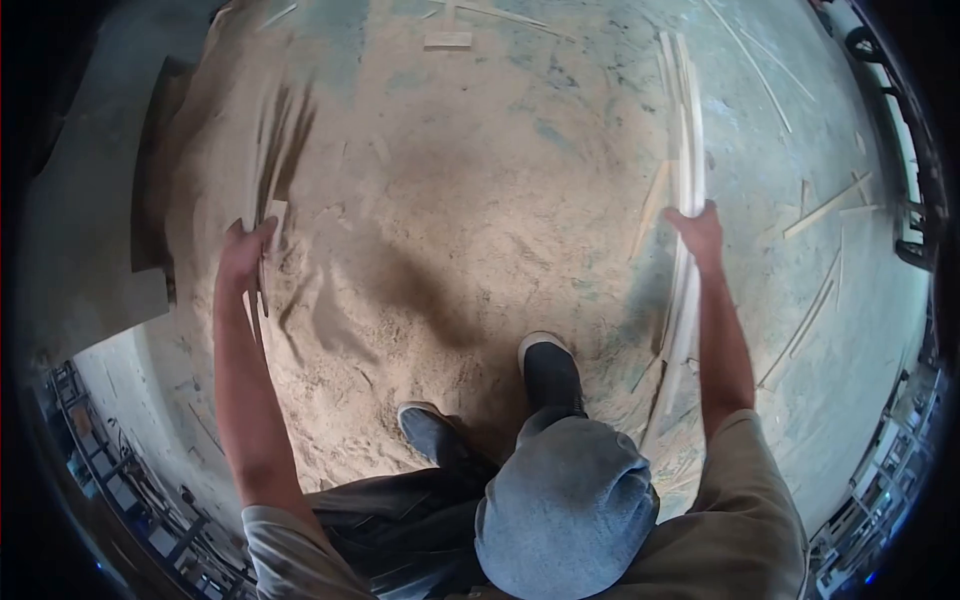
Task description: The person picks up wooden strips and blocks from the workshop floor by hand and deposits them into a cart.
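Note:
My left hand (246,250) is closed around a bundle of thin wooden strips (270,150), out to the left above the dusty floor. The strips fan apart at their upper ends and look blurred. On the right, my right hand (700,235) grips a longer bundle of pale wooden strips (692,120), its thumb across the near side. That bundle runs upward past the hand and down beside my forearm. Both arms are spread wide, and the fingers' undersides are hidden.
Sawdust (460,270) covers much of the floor around my shoes (550,365). Loose wood strips (825,205) lie at the right, and a short wood block (447,40) lies ahead. A grey panel (90,230) stands at the left. Racks (130,480) line the lower left edge.

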### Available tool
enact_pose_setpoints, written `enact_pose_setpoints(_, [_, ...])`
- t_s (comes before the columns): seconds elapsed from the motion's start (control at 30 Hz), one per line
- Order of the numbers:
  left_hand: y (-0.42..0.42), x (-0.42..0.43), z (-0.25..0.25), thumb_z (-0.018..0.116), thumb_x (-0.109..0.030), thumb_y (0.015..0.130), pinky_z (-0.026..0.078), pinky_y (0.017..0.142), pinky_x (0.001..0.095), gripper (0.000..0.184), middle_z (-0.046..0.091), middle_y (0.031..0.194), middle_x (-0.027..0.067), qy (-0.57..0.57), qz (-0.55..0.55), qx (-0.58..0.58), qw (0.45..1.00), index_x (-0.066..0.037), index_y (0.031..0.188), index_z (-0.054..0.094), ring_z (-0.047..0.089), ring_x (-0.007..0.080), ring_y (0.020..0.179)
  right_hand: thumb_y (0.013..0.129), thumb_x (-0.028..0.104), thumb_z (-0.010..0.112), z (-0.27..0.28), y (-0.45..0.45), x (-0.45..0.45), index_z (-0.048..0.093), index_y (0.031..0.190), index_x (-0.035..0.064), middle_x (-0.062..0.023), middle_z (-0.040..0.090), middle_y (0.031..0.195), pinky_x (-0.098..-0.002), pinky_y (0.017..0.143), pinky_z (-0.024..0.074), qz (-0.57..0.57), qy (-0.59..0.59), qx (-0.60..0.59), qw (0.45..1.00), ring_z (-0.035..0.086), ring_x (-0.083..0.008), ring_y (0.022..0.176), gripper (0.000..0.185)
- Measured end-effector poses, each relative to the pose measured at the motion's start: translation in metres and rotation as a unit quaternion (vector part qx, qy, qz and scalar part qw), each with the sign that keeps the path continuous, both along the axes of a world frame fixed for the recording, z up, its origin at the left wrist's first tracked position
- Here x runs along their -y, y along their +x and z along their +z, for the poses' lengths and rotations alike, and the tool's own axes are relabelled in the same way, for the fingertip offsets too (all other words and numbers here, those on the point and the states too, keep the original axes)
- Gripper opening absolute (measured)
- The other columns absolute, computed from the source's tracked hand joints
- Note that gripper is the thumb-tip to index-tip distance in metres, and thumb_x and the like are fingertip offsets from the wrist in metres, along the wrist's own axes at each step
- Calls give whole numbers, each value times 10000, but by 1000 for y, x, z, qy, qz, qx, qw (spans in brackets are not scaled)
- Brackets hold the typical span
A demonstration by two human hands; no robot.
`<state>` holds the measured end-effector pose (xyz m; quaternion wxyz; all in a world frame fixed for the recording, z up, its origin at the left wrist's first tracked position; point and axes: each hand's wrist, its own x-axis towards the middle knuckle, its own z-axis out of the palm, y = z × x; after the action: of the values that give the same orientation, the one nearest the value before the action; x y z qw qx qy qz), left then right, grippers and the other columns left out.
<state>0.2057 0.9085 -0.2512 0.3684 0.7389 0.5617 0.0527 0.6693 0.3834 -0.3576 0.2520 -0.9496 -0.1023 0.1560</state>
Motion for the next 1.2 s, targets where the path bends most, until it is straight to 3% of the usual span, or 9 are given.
enact_pose_setpoints(0.07, [10,8,0,716,-292,788,472,614,355,375,615,737,44,-53,13,10,998,33,958,640,536,170,609,648,370,793,-4,-12,-5,639,1035,-65,-238,693,865,-397,703,534,3,30,99,995,698,-341,820,602])
enact_pose_setpoints(0.2, [48,17,-12,686,-251,818,460,614,319,334,609,726,48,-95,-22,47,994,40,970,620,545,131,629,671,352,767,13,-13,-16,621,1097,-25,-221,689,962,-402,798,519,-34,-32,-28,999,684,-336,916,587])
enact_pose_setpoints(0.33, [95,42,-26,657,-221,840,469,616,307,304,600,734,39,-79,-43,78,993,46,976,609,552,129,645,689,310,739,13,-13,-19,603,1116,-45,-221,688,978,-382,801,517,-34,-89,112,989,684,-312,936,571])
enact_pose_setpoints(0.47, [130,65,-10,633,-246,834,463,622,296,336,588,777,40,-97,-91,116,984,34,1016,598,539,128,664,731,251,705,32,-3,-9,587,1134,-51,-200,688,974,-358,771,522,-29,-13,31,999,682,-274,898,517])
enact_pose_setpoints(0.57, [152,66,-6,633,-223,836,473,632,297,359,582,779,44,-132,-112,103,980,27,1089,578,548,138,687,762,189,685,70,12,10,566,1178,-50,-175,677,984,-337,752,522,-61,118,-107,985,661,-236,861,495])
enact_pose_setpoints(0.77, [191,97,-36,628,-174,842,470,639,292,359,572,821,35,-131,-126,191,965,32,1123,542,543,124,706,744,214,716,82,-18,-1,546,1217,-65,-167,680,979,-334,784,528,-33,203,-127,970,662,-242,878,575])
enact_pose_setpoints(0.83, [208,114,-32,628,-155,842,477,679,302,391,587,880,47,-142,-160,170,962,35,1171,536,557,134,729,700,278,748,58,-36,-17,544,1206,-73,-217,680,1013,-363,802,533,5,139,-36,990,675,-297,933,648])
enact_pose_setpoints(0.9, [217,129,-24,621,-142,843,476,688,303,379,585,883,48,-173,-187,158,954,31,1170,537,556,133,742,662,325,755,50,-54,-50,555,1170,-74,-265,663,1038,-409,840,525,-96,13,-70,993,663,-357,988,676])
enact_pose_setpoints(1.2, [207,165,-39,595,-103,865,466,711,275,407,594,942,46,-210,-287,160,921,11,1246,511,557,116,803,611,340,782,37,-65,-62,584,1081,-102,-297,652,997,-434,869,505,-148,-55,-42,987,641,-412,984,675])
